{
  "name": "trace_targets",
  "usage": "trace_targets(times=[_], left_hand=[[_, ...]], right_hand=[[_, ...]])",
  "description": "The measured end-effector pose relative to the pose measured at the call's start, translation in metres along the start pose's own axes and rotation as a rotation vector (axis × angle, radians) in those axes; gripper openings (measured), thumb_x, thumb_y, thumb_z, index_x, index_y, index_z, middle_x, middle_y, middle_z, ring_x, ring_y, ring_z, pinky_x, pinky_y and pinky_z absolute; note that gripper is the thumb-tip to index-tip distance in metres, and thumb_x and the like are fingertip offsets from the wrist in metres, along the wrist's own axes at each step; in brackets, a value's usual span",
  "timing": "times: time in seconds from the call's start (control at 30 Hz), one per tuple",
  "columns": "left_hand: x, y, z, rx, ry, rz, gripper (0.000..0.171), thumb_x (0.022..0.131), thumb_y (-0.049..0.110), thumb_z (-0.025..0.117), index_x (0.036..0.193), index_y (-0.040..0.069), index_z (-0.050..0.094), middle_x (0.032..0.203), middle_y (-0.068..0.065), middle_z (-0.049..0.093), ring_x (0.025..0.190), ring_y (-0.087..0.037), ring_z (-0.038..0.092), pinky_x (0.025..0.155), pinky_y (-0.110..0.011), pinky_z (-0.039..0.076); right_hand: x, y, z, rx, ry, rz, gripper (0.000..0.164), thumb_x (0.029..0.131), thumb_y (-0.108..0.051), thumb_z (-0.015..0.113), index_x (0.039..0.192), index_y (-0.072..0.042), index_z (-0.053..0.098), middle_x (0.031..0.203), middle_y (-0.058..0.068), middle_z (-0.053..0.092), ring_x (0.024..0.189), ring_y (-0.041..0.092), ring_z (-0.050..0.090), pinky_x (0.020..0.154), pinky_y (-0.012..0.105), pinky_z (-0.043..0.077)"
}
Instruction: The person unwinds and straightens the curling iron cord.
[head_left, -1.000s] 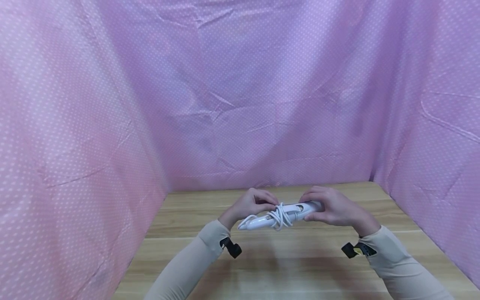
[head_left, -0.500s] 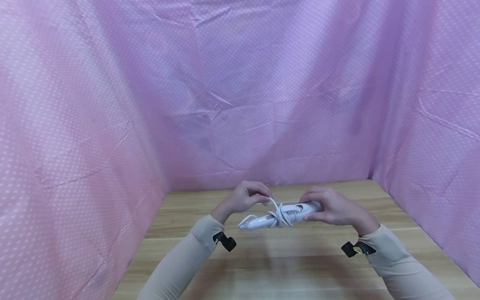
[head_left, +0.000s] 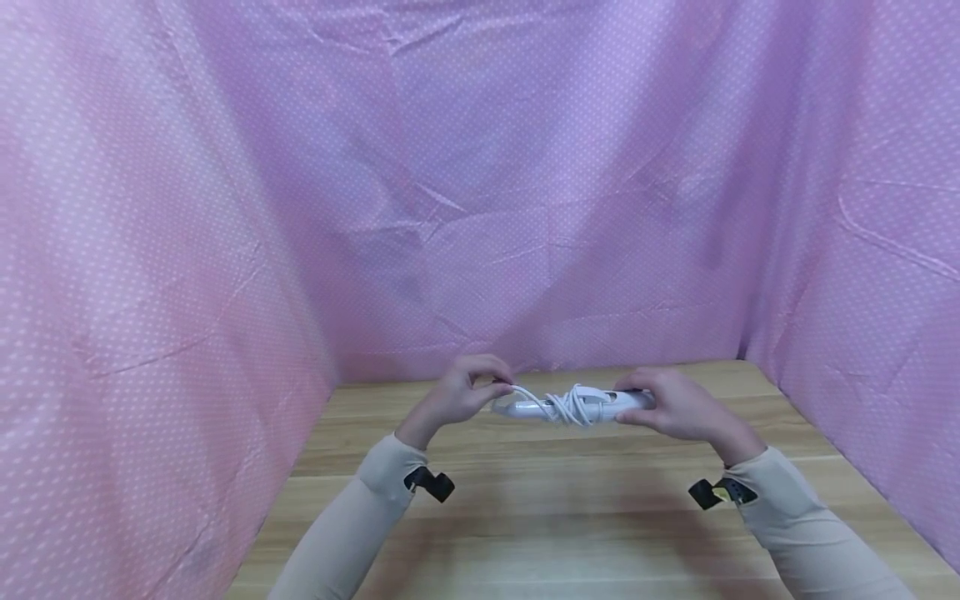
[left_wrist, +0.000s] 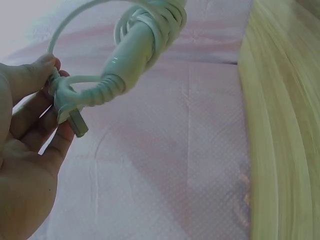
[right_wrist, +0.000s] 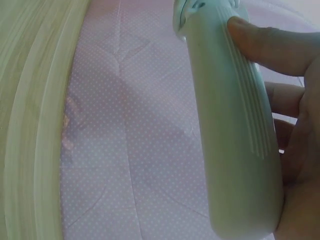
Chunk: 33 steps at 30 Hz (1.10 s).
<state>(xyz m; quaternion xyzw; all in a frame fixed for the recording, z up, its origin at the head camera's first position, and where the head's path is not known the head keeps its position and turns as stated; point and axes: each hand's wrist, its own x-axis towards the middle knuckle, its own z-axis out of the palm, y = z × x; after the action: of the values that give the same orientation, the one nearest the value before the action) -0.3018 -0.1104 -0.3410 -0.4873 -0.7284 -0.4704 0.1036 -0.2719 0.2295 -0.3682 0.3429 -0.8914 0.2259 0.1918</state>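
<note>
A white hair iron [head_left: 609, 408] is held up crosswise over the table, with its white power cord [head_left: 576, 407] wound several turns round the middle. At its right end, my right hand [head_left: 681, 407] grips the smooth body; in the right wrist view the thumb lies along the ribbed strip of the hair iron [right_wrist: 235, 115]. My left hand [head_left: 457, 393] pinches the cord beside the plug [left_wrist: 65, 97]. A metal prong on the plug points away from the palm in the left wrist view. From those fingers a loop of cord arcs up to the windings.
Below the hands lies a wood-grain table [head_left: 555, 517]. Pink dotted cloth [head_left: 480, 208] hangs at the back and on both sides of it. Each wrist carries a small black camera mount on the sleeve cuff.
My left hand has moved left and slightly up from the windings, drawing out a stretch of cord. The right hand has turned the hair iron nearly level and raised it slightly.
</note>
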Motion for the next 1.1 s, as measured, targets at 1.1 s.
trace_targets(times=[1.1], left_hand=[[-0.078,-0.075,0.018,0.129,0.047,-0.309,0.005,0.086,0.008,0.072,0.082,0.007,0.071,0.073,0.000,0.067,0.069,-0.005,0.061,0.067,-0.025,0.055]], right_hand=[[0.000,0.000,-0.018,0.029,0.040,0.088,0.031,0.077,-0.027,0.082,0.103,-0.012,0.073,0.086,-0.009,0.067,0.071,0.002,0.054,0.062,0.022,0.046]])
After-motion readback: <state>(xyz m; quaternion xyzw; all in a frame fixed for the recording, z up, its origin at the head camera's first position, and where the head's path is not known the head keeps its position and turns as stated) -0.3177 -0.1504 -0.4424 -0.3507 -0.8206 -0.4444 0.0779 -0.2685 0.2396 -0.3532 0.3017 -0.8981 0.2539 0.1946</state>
